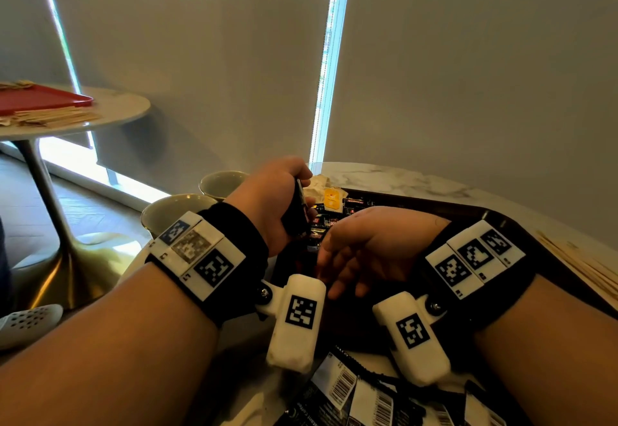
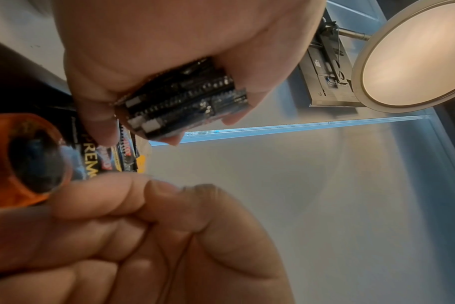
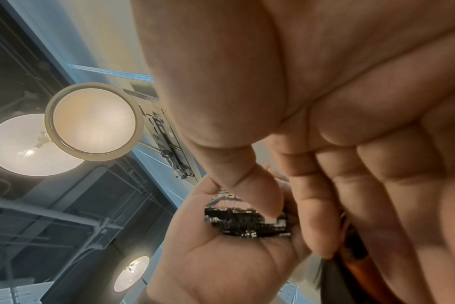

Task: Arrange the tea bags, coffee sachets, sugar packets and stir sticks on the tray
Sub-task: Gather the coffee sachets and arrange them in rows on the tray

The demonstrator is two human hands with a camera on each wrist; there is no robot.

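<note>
Roughly midway, I'd guess. Left hand (image 1: 274,198) fingers clamped on stack of black coffee sachets (image 1: 296,213), frame centre. Right hand (image 1: 361,248) fingers loosely curled, holding nothing. Some sachets already in dark brown tray (image 1: 468,213); more black sachets (image 1: 351,392) on marble counter (image 1: 384,175), bottom centre; pale wooden stir sticks (image 1: 588,265) at right edge.

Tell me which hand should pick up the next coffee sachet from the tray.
Right. The left hand already grips a stack of sachets, while the right hand hangs over the tray, apparently empty.
</note>
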